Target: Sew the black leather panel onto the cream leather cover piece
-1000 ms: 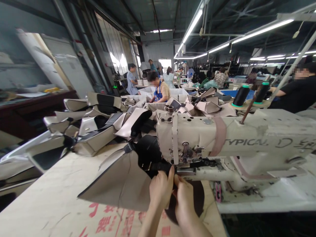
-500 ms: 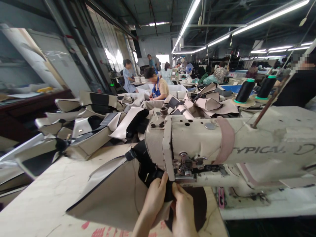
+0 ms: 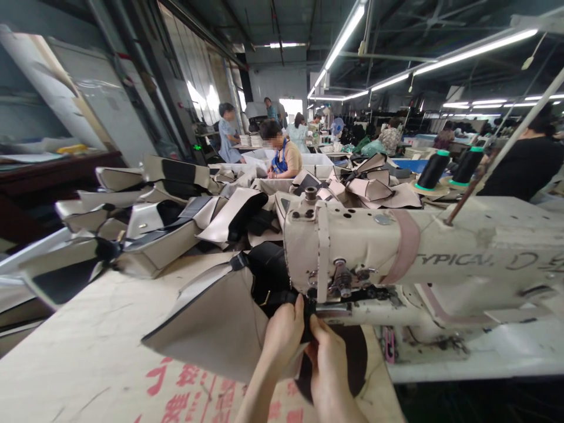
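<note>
A beige bag with black edging and a black inner part lies at the left end of the sewing machine. My left hand grips the bag's black edge close to the machine head, thumb pointing up along it. Beside it, my right hand pinches the same black edge from the right. Both sets of fingers are just below and in front of the machine head. The needle and the exact spot beneath it are hidden. A dark round piece shows on the table behind my right hand.
More beige and black bags are heaped beyond the wooden tabletop, which bears red lettering. Two black thread spools stand behind the machine. A person in a blue apron sits past the heap; other people work farther back.
The bag has shifted right and away from me, its near left corner lifting higher in view and uncovering more red lettering. Both hands keep hold of the black edge. The view has moved slightly.
</note>
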Demonstrator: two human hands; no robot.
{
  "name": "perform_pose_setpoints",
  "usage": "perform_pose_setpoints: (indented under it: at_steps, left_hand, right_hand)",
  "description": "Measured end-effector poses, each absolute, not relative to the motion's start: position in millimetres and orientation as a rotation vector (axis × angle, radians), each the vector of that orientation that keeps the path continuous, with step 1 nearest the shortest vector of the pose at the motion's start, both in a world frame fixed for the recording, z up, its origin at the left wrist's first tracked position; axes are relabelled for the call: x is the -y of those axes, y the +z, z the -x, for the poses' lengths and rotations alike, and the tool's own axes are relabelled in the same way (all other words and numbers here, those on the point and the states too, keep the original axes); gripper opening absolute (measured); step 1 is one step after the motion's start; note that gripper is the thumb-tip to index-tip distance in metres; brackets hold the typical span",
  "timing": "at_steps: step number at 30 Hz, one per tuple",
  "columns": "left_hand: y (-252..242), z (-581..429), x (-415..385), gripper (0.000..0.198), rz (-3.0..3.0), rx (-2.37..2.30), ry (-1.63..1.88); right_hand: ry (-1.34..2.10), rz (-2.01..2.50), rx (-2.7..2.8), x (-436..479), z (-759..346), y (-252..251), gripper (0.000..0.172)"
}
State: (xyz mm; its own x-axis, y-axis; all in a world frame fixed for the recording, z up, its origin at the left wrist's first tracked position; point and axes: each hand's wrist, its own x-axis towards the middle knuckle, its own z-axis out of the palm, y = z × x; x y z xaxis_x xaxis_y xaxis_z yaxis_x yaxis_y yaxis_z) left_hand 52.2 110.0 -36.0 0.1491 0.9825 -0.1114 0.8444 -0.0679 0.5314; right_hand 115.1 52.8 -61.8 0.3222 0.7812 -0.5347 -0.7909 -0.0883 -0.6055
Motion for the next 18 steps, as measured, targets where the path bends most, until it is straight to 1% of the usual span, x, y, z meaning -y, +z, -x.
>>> perform_pose_setpoints:
  at_steps: [6,18]
  left_hand:
    - [-30,-56,-105,0.052,-2.000,-1.807,0.314]
    - [-22,-58,-105,0.050,-2.097,-1.804,0.202]
  right_hand:
    - [1.323,1.068,-0.021,-52,-117,-60,0.043]
    - [1.335,0.997,0.037,-53,-118,-69,0.043]
